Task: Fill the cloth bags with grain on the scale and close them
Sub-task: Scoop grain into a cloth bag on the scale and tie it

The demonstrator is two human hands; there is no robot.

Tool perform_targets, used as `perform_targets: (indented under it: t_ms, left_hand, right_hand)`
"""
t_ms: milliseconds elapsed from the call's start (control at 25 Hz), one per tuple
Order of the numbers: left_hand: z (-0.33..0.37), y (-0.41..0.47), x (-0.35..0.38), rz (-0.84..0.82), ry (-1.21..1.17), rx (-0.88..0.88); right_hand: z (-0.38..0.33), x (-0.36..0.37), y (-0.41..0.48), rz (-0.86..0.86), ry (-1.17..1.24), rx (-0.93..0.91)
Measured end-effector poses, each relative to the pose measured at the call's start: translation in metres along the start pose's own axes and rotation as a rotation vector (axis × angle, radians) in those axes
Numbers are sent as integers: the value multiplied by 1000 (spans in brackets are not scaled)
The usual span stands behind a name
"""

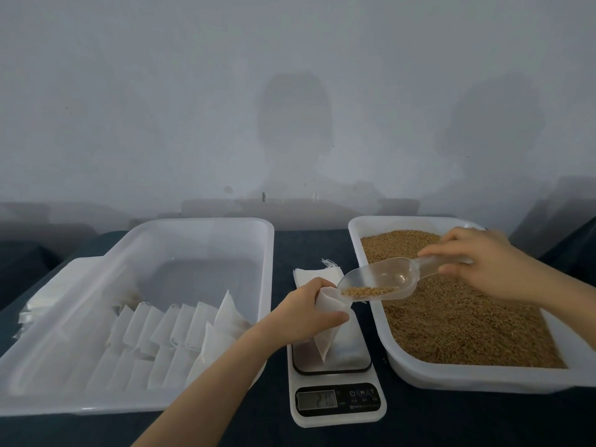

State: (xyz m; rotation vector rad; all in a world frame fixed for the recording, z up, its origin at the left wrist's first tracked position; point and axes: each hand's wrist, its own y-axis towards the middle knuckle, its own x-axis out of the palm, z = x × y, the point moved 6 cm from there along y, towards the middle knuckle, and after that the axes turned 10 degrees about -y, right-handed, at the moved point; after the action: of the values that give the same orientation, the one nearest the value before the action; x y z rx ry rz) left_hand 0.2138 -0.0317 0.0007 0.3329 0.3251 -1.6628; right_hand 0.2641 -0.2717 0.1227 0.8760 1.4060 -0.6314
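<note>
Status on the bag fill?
Left hand grips cloth bag on scale. Right hand holds scoop, grain at its lip by bag mouth. Nothing in the way.

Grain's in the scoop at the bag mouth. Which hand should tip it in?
Right. The right hand grips the scoop handle, its lip at the bag mouth; the left hand holds that bag on the scale.

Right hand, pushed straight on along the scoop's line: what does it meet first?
Probably the open mouth of the cloth bag, gripped by the left hand: the scoop tip sits at it.
</note>
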Motion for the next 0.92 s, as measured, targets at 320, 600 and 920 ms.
perform_targets:
  t_ms: [320,600,920]
  left_hand:
    - [3,-1,0,-1,-8,19]
    - [3,-2,-2,3,-25,-11]
    - [0,-1,-5,47,-17,-26]
  right_hand:
    - [-28,-19,22,90,-213,-140]
    - [-73,-39,16,321,-499,-374]
    - [-80,-42,-5,518,-648,-446]
